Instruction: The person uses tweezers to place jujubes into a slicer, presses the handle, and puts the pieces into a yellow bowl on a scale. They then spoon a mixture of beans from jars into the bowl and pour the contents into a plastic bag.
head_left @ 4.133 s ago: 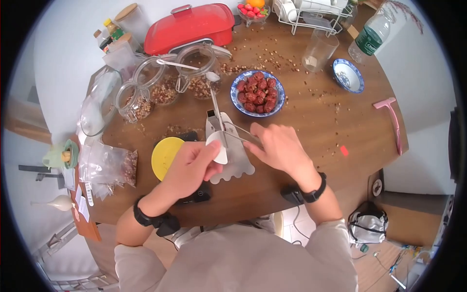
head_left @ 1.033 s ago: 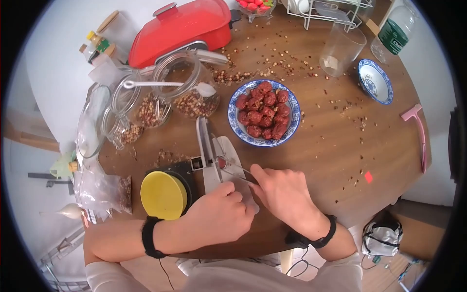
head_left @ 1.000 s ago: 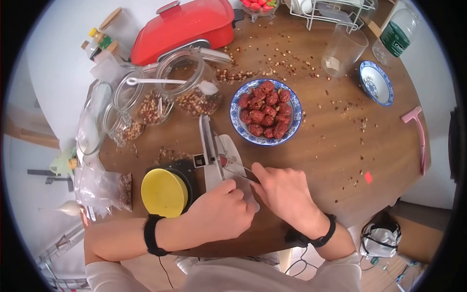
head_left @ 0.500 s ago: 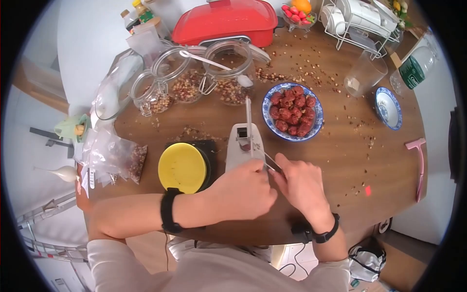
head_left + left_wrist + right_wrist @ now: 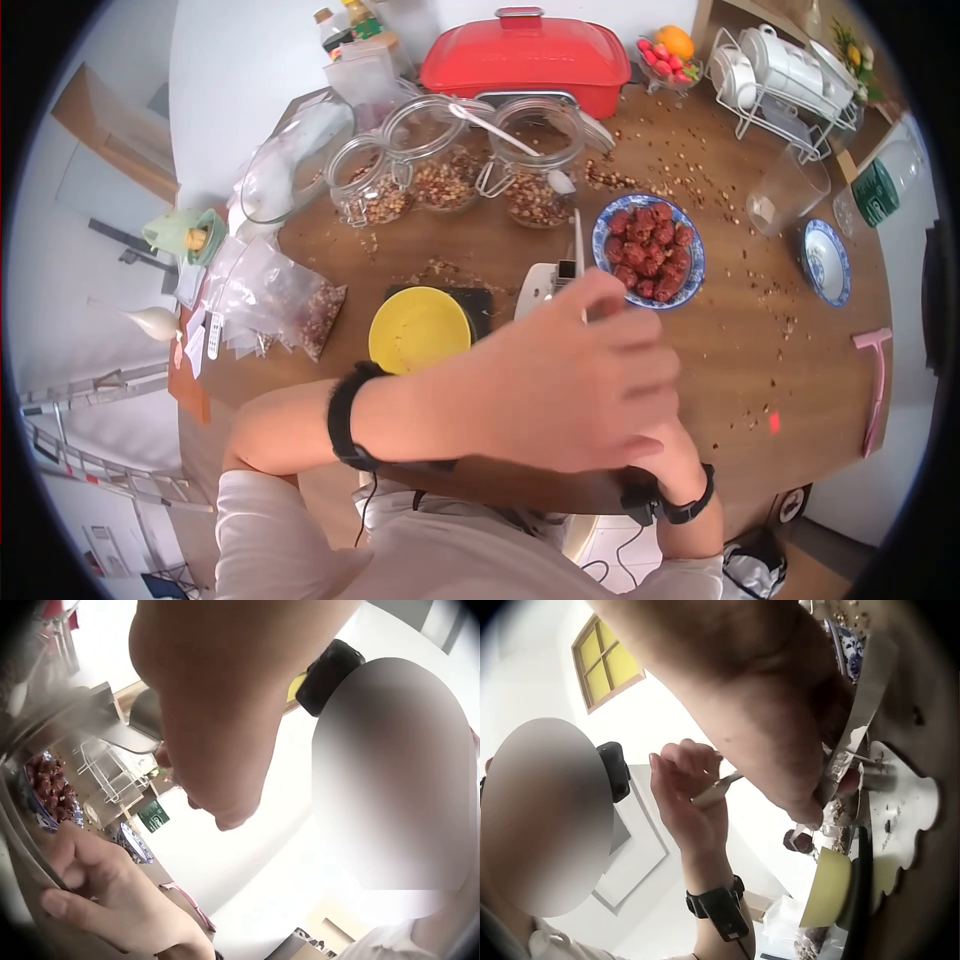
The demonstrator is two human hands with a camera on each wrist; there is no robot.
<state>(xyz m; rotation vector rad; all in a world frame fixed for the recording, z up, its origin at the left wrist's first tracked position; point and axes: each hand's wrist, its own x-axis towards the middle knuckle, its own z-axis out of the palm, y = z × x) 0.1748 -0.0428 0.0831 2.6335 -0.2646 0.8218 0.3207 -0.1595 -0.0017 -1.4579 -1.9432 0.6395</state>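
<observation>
My left hand (image 5: 560,375) grips the metal lever (image 5: 579,255) of a hand press, whose pale base (image 5: 532,288) shows beside the knuckles. In the left wrist view the lever's flat metal end (image 5: 139,724) sticks out by the fingers. Behind the left hand, my right hand (image 5: 672,462) is mostly hidden in the head view. From the right wrist, my right hand (image 5: 780,735) holds metal tongs (image 5: 866,705) close over the scalloped base (image 5: 907,795). A small dark-red round piece (image 5: 801,841) shows near those fingertips. Wrinkled red dates (image 5: 650,250) fill a blue-and-white bowl (image 5: 599,245) just beyond.
A yellow bowl (image 5: 420,330) stands on a black scale (image 5: 482,305) to the left. Open glass jars (image 5: 535,130) of mixed bits, a red cooker (image 5: 525,55), a tumbler (image 5: 795,190), a small bowl (image 5: 827,262) and a pink razor (image 5: 875,390) surround the work. Crumbs lie scattered about.
The left hand has gone from an upright grip near the press to lying across it, now covering the right hand and tongs. The head view has swung left.
</observation>
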